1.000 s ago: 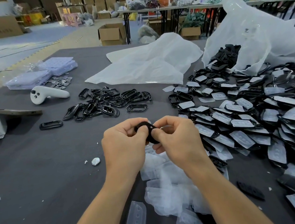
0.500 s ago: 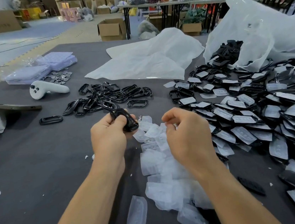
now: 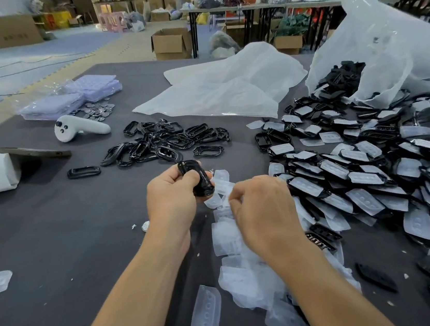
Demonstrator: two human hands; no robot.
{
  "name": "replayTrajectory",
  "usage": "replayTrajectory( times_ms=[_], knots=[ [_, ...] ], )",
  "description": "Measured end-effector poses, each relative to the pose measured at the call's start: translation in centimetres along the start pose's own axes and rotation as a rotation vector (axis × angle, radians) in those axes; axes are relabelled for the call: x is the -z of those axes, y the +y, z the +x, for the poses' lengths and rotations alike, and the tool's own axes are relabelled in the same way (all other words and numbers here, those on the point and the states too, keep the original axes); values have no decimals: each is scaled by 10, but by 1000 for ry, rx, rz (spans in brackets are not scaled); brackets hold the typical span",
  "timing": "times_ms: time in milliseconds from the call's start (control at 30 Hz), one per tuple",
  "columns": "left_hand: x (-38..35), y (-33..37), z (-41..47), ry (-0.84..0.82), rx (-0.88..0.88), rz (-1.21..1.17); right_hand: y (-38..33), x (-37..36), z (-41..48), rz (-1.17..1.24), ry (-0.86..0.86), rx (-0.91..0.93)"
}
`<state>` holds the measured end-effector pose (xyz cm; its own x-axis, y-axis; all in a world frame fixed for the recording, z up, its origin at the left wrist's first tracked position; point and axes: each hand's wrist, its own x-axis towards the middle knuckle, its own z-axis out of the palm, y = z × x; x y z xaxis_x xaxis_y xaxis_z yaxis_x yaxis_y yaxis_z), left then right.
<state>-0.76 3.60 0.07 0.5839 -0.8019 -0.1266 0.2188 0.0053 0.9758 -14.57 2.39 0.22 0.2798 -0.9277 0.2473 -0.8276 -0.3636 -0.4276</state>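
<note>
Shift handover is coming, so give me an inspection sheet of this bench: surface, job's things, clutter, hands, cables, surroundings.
Surface: dark grey table cover, a few small white scraps on it.
Job's things: black shell; clear pads piled under the hands; heap of pad-capped shells at right; bare black frames beyond the hands.
Clutter: white controller, small metal discs, flat plastic bag, open bag spilling black parts.
Hands: left hand grips the black shell; right hand has fingers curled over the clear pads, and whether they pinch one cannot be told.
Cables: nothing seen.
Surroundings: cardboard box on the floor, tables and people far behind.
</note>
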Motion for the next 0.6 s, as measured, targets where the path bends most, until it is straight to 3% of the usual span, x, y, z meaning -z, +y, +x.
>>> replayTrajectory(
  times_ms=[200,367,600],
  knots=[
    [1,0,-2,10,0,26,1,0,1,179,26,-47],
    [2,4,-5,-25,-4,0,5,7,4,589,130,-152],
    [4,13,-14,-337,33,-57,10,7,8,944,140,-230]
  ],
)
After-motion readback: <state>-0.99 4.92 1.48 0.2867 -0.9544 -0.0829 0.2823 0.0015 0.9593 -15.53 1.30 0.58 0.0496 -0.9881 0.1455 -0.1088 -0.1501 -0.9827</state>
